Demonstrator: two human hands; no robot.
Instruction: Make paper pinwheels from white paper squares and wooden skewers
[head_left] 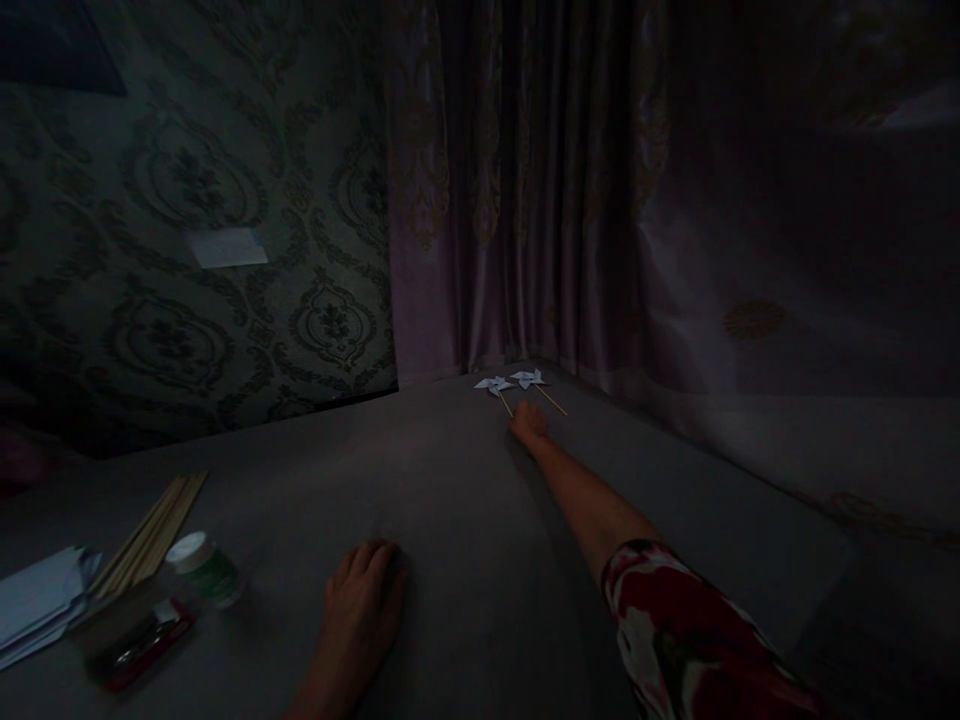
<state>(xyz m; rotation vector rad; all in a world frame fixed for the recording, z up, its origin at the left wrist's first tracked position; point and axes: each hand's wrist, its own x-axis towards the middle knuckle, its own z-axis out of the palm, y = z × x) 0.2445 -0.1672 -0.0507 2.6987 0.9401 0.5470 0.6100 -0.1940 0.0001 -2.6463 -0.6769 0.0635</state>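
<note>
Two small white paper pinwheels on thin wooden sticks lie on the grey surface near the curtain corner, one at the left (pixel 493 386) and one at the right (pixel 529 379). My right hand (pixel 529 422) is stretched far forward, just short of their sticks, and its fingers are curled under and hidden. My left hand (pixel 364 598) rests palm down on the grey surface close to me, fingers together and bent, holding nothing.
At the near left lie a bundle of wooden sticks (pixel 154 535), a stack of white paper (pixel 41 600), a small white-capped jar on its side (pixel 204 568) and a dark red-edged object (pixel 135 635). Patterned wall at the left, curtains (pixel 525 200) behind and at the right.
</note>
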